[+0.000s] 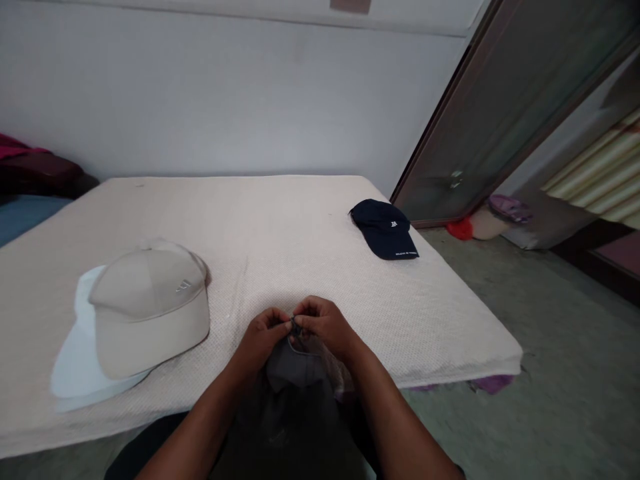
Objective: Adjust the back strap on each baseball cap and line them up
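A dark grey cap is held close to my body at the front edge of the bed. Its strap end is pinched between both hands above the curved opening. My left hand grips the strap from the left, thumb and fingers pressed together. From the right, my right hand pinches the same strap, its fingertips almost meeting those of the left. The fingers partly cover the strap, so its fastening cannot be made out. The lower part of the cap is lost against dark clothing.
On the left of the bed, a beige cap lies over a pale blue cap. A navy cap rests near the right edge. Behind stands a white wall; a glass-panelled door is at right.
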The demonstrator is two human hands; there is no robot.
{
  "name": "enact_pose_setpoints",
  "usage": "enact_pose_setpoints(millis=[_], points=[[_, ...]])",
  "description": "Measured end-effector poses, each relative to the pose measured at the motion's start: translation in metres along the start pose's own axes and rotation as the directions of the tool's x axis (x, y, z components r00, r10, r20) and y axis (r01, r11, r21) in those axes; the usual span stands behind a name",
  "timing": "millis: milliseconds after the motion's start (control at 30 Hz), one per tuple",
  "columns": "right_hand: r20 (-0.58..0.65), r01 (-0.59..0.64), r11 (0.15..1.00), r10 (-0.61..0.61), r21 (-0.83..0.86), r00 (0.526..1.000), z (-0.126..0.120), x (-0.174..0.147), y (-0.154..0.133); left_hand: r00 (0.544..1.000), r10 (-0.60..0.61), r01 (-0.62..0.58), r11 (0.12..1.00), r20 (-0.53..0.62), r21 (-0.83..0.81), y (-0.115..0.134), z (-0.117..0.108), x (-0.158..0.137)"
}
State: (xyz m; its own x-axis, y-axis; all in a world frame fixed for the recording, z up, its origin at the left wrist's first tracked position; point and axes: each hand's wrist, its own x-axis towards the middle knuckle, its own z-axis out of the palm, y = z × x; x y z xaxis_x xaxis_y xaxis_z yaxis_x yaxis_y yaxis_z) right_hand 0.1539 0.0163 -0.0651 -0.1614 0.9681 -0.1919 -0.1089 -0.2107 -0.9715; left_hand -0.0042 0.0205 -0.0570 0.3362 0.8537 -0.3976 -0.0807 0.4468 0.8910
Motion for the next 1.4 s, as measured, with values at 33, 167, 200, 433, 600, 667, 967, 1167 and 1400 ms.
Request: enact_pose_setpoints(millis=[33, 167, 200, 433, 600, 667, 967, 1167, 1400], points=[[-0.006, 0.003, 1.0, -0.003, 0.01, 1.0, 0.0, -0.0006, -0.0009, 1.0, -0.011, 0.011, 0.999, 0.009, -0.035, 0.0001, 0.0004, 0.0], [-0.019, 0.011, 0.999, -0.011, 0.033, 1.0, -0.0004, -0.0031, -0.004, 0.999, -0.028, 0.03, 0.997, 0.018, -0.066, 0.0009, 0.0002, 0.0], [-0.018, 0.009, 0.999, -0.009, 0.037, 1.0, -0.0007, -0.0034, -0.0043, 0.999, -0.037, 0.038, 0.998, 0.013, -0.056, 0.0011, 0.0002, -0.0002], [0.036, -0.024, 0.997, 0.021, 0.078, 0.999, -0.0037, -0.002, -0.0017, 0.997, 0.079, -0.079, 0.997, -0.018, -0.002, 0.0001, 0.0015, -0.0023], [0.049, -0.035, 0.996, 0.031, 0.084, 0.998, -0.0027, -0.0023, -0.0016, 0.995, 0.094, -0.094, 0.995, -0.023, 0.032, -0.0016, 0.0008, -0.0021], [0.065, -0.035, 0.995, 0.028, 0.098, 0.997, -0.0019, -0.0032, -0.0027, 0.996, 0.085, -0.084, 0.995, -0.023, 0.046, -0.0012, 0.0004, -0.0019], [0.025, -0.037, 0.996, 0.035, 0.085, 0.999, -0.0024, -0.0029, -0.0043, 0.999, 0.041, -0.04, 0.998, -0.035, 0.038, 0.0015, 0.0024, -0.0048], [0.015, 0.012, 0.999, -0.012, -0.035, 1.0, -0.0033, -0.003, -0.003, 0.999, 0.037, -0.036, 0.999, -0.026, 0.032, 0.0006, 0.003, -0.0054], [0.053, 0.046, 0.999, -0.047, 0.03, 0.997, -0.0034, -0.0043, -0.0054, 0.998, 0.06, -0.06, 0.998, 0.007, 0.007, 0.0023, 0.0036, -0.0054]])
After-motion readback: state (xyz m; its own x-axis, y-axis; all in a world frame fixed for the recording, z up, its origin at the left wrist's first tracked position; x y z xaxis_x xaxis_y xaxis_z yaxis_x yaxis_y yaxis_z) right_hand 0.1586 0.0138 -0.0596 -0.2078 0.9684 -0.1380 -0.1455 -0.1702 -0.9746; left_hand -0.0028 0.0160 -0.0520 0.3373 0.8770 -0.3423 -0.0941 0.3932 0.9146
